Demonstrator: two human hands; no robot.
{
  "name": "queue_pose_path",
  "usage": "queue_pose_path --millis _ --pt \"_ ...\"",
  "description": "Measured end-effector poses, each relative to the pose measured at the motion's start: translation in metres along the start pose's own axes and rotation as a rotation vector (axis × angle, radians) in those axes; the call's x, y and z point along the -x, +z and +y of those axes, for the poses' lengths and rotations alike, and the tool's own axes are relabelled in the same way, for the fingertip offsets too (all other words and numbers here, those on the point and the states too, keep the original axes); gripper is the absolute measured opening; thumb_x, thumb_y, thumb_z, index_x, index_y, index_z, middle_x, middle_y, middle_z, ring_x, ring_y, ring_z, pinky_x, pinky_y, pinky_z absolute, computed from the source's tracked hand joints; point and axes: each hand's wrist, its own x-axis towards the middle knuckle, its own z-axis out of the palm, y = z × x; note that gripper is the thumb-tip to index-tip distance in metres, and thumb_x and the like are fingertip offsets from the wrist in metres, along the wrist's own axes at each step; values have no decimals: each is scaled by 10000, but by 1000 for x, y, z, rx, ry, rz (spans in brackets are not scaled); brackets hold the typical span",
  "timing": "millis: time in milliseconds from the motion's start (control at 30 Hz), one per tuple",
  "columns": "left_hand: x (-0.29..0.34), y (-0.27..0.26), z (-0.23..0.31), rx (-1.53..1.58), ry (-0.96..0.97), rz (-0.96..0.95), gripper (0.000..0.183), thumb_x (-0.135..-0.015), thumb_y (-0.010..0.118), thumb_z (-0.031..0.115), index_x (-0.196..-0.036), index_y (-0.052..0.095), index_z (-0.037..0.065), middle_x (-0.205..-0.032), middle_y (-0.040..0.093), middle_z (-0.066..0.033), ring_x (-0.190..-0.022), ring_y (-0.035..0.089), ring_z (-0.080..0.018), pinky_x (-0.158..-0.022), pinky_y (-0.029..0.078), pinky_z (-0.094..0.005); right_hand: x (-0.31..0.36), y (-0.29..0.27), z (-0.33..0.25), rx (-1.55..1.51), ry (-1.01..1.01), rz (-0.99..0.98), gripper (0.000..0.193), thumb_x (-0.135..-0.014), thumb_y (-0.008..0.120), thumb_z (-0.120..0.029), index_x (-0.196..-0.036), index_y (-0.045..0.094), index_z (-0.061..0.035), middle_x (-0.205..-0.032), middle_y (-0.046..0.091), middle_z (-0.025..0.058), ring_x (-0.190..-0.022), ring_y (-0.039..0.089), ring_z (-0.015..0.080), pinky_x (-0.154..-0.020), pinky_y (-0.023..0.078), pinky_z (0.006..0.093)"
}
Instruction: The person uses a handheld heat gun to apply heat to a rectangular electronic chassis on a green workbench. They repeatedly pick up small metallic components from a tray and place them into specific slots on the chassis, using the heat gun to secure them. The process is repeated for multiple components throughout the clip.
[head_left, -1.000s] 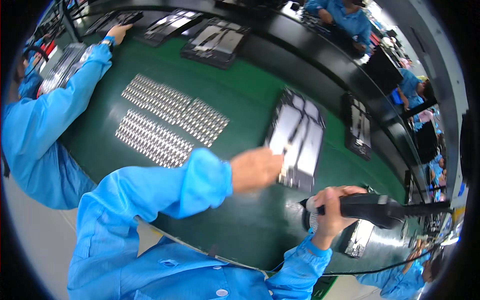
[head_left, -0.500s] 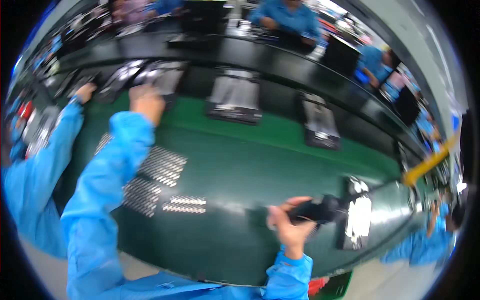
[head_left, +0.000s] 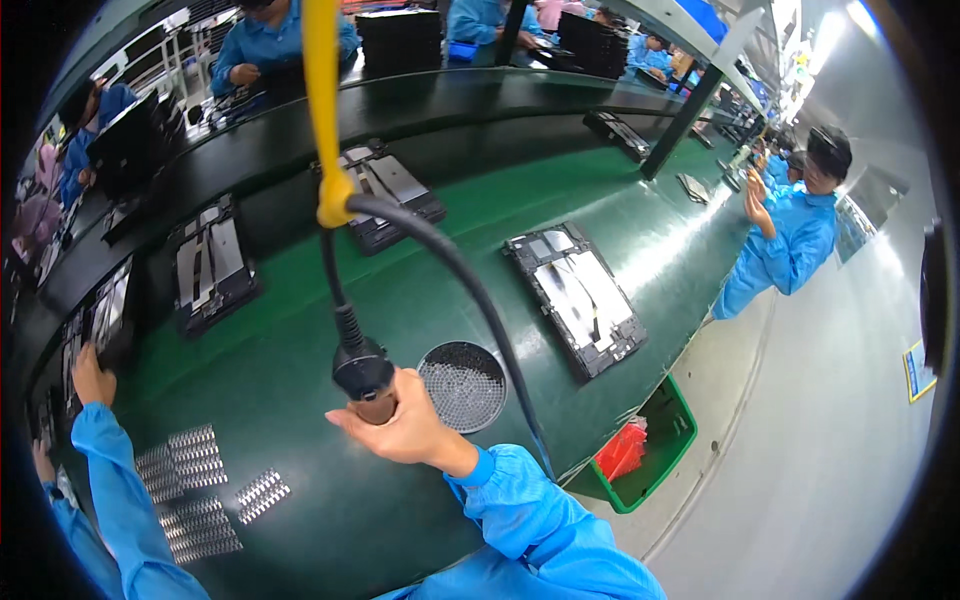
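Note:
My right hand (head_left: 400, 425) is closed around a black electric screwdriver (head_left: 362, 372), with a cable at its top. The screwdriver's tip is hidden beneath my hand. Beside that hand lies a round dish with a fine grid (head_left: 478, 402). At the far left my left hand (head_left: 92, 380) is closed at the near end of an opened tablet (head_left: 108, 308); its fingertips are partly hidden. Another opened tablet (head_left: 578, 300), its silvery inside facing up, rests right of the dish. Rows of small metal parts (head_left: 200, 458) lie on the bench between my arms.
More opened tablets (head_left: 215, 262) lie along the far side of the green bench (head_left: 330, 510). A yellow hanger (head_left: 322, 100) and a black cable (head_left: 470, 280) cross above it. A green bin (head_left: 655, 470) stands by the near edge. A co-worker's hand (head_left: 42, 460) is at far left.
The view has swung right, bringing the round dish and more bench into sight. My right hand still holds the screwdriver, now more upright. My left hand remains by a tablet in the row.

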Motion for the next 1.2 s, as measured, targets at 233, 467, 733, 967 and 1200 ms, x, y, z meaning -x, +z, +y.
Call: queue_pose_path --millis 233,467,733,967,1200 --pt "-1 -126 54 177 -45 414 326 -634 561 56 -954 621 50 -840 640 -162 -810 598 -374 -735 475 -419 1 11 20 -29 -19 124 330 -711 761 -108 -925 543 18 -545 568 16 -483 522 58 -469 414 226" --pt "78 -248 128 545 96 641 280 -615 553 -16 -883 637 -15 -819 662 -158 -739 655 -293 -724 508 -322 6 9 23 -39 -29 58 385 -715 709 95 -990 469 -26 -609 545 21 -485 529 80 -439 436 219" --pt "153 -286 252 766 625 464 447 -488 776 138 -878 620 -13 -827 647 -132 -762 645 -306 -668 523 -382 4 -28 -35 -124 -55 258 522 -637 759 98 -1065 479 -4 -573 551 30 -467 507 99 -445 412 213" --pt "237 -284 313 742 789 14 442 -565 728 237 -941 650 18 -1102 627 -102 -1023 591 -290 -871 434 -470 8 -96 -33 -155 -186 349 477 -727 696 37 -1125 434 26 -596 557 83 -451 528 158 -443 441 263" --pt "260 -252 344 992 784 -224 495 -662 795 347 -995 634 18 -1178 606 -90 -1196 517 -257 -1046 217 -599 16 -112 -21 -214 -205 381 371 -736 692 58 -994 442 -37 -612 562 96 -464 533 161 -472 464 281"
